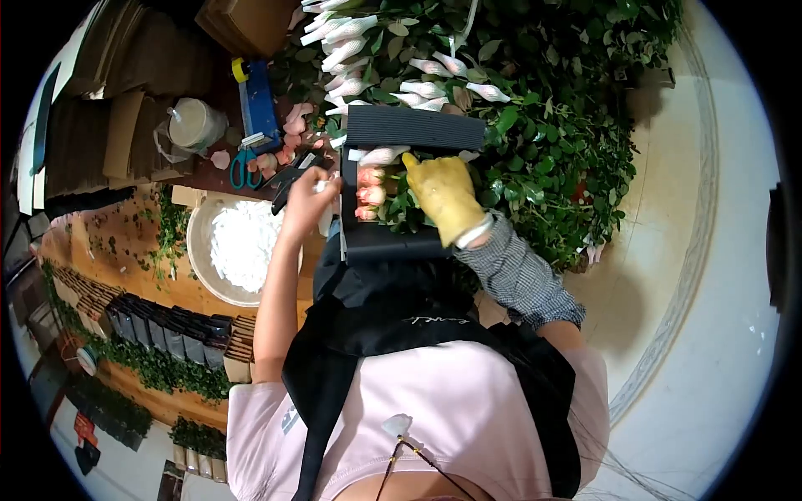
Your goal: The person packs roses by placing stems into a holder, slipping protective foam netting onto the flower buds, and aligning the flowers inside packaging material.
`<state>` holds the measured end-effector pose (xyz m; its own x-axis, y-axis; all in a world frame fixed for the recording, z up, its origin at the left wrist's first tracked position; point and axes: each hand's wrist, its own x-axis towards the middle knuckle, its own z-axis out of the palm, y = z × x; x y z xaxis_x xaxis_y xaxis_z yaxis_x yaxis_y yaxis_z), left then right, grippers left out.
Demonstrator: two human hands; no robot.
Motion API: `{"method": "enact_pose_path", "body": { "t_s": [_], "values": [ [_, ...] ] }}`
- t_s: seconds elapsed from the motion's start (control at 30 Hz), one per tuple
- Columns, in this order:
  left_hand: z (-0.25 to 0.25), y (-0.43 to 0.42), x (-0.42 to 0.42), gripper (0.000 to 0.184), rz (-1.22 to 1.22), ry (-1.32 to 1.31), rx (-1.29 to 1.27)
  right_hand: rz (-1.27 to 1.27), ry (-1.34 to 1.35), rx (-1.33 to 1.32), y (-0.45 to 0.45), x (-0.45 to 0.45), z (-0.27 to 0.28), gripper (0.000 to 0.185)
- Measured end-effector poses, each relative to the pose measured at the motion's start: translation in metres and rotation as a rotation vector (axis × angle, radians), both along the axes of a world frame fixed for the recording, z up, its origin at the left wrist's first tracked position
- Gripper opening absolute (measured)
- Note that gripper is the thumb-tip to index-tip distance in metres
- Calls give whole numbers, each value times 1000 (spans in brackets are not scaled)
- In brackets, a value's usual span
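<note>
My bare left hand [309, 200] is closed at the left edge of a black ribbed wrapper [413, 128], its fingers around a small white piece [321, 186]. Close by that hand lies a black tool [288, 177], partly hidden. My right hand [443, 199], in a yellow glove, is curled over rose stems lying across the wrapper. One rose in a white net sleeve [384, 156] lies at its fingertips. Below it, several bare pink roses [370, 195] line up with heads to the left. The stems beneath the glove are mostly hidden.
A round bowl of white pieces [244, 250] stands at left. Beyond are teal scissors [243, 169], a blue tape dispenser [257, 104], a white cup [196, 125] and cardboard stacks [142, 50]. Netted roses [347, 42] and leafy stems [560, 125] cover the far and right sides.
</note>
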<state>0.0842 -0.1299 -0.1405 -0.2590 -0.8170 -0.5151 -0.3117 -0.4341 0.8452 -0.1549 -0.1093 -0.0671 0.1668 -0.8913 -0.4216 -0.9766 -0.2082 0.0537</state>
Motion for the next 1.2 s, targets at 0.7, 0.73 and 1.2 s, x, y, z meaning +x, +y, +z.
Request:
{"method": "enact_pose_path", "body": {
  "t_s": [0.7,0.73,1.2],
  "values": [
    [27,-4,-25,28,-137,-145,-133,-114,-128,-120,-4,-9,-45,21],
    [33,-4,-41,29,-158,-255,-261,-118,-120,-125,-3,-10,-49,21],
    [24,71,177,63,-11,-1028,4,-52,-402,-225,5,-35,-45,28]
  ]
}}
